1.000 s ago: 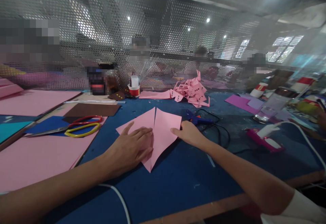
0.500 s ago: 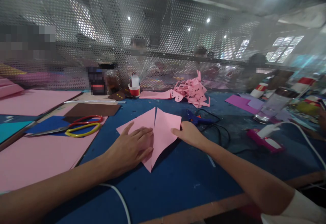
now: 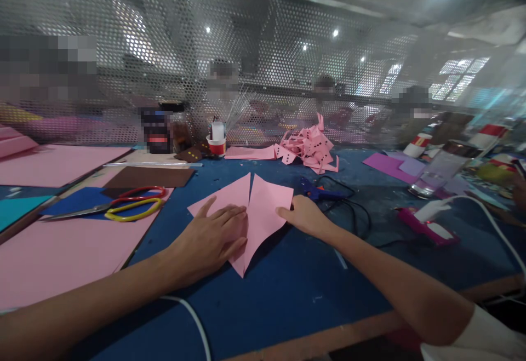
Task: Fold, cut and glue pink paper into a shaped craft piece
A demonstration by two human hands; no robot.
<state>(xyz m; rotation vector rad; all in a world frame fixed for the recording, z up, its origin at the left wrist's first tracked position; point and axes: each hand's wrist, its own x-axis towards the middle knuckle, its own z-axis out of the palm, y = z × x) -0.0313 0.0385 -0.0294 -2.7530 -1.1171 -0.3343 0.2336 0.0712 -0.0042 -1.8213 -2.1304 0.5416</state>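
A pink sheet of paper (image 3: 269, 205) lies in front of me, parted by a slit or fold line running from its top edge toward the lower point. My left hand (image 3: 216, 235) rests flat on its left half, fingers stretched out. At the right edge, my right hand (image 3: 306, 216) pinches the paper between thumb and fingers; that side is lifted slightly off the table. Behind the right hand lies a blue glue gun (image 3: 318, 190) with a black cord.
Scissors (image 3: 133, 205) with red and yellow handles lie on coloured sheets at left. A pile of cut pink paper pieces (image 3: 312, 144) and a paper cup (image 3: 216, 145) stand at the back. At right are a clear cup (image 3: 441, 169) and a pink power strip (image 3: 427, 227).
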